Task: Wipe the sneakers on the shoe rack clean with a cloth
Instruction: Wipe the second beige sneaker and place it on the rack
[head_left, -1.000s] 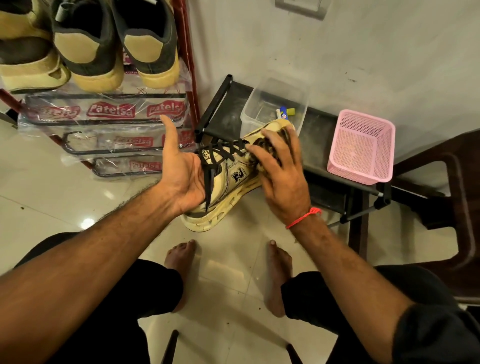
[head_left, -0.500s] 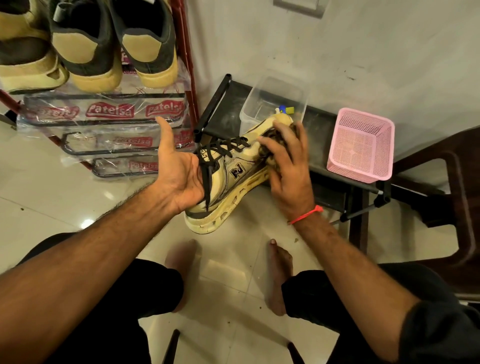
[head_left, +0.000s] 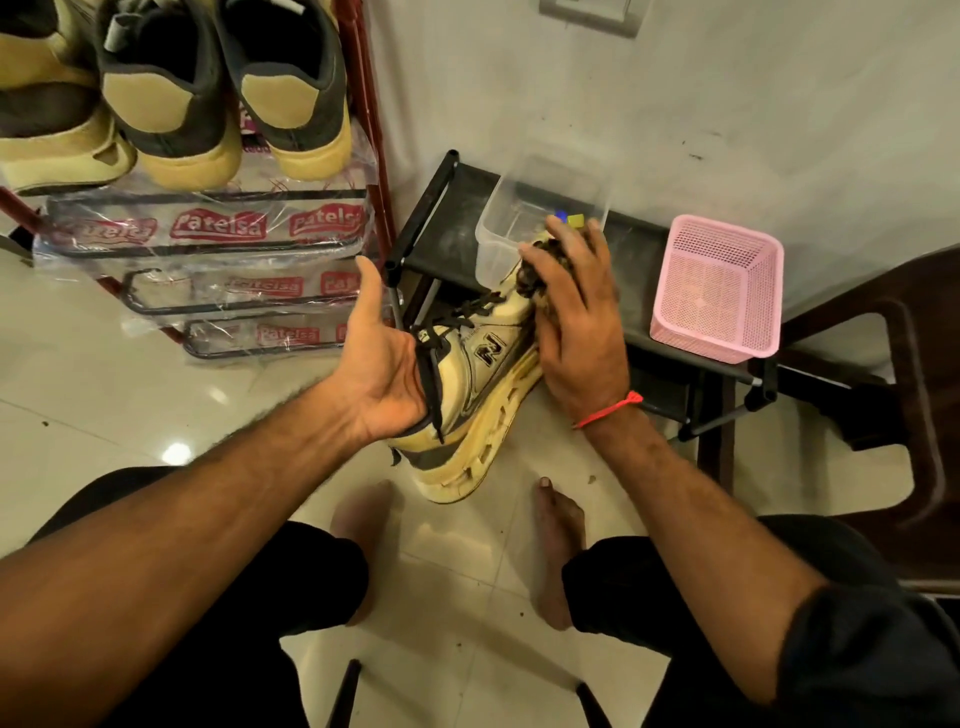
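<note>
A cream sneaker (head_left: 480, 384) with black laces and an N logo is held in the air above the floor, toe pointing away. My left hand (head_left: 382, 371) grips it from the far side at the heel end, thumb up. My right hand (head_left: 576, 322) presses a dark crumpled cloth (head_left: 535, 270) against the toe part; most of the cloth is hidden under the fingers. On the red shoe rack (head_left: 363, 104) at top left stand a pair of grey and tan sneakers (head_left: 228, 98) and another tan shoe (head_left: 47, 119).
A low black rack (head_left: 670, 358) by the wall carries a clear plastic tub (head_left: 524, 218) and a pink mesh basket (head_left: 717, 286). A dark brown chair (head_left: 919, 395) stands at right. My bare feet (head_left: 558, 540) rest on the glossy tiled floor.
My right hand has slid with the cloth along the sneaker from the lace area up to the toe. The left hand keeps its hold on the heel.
</note>
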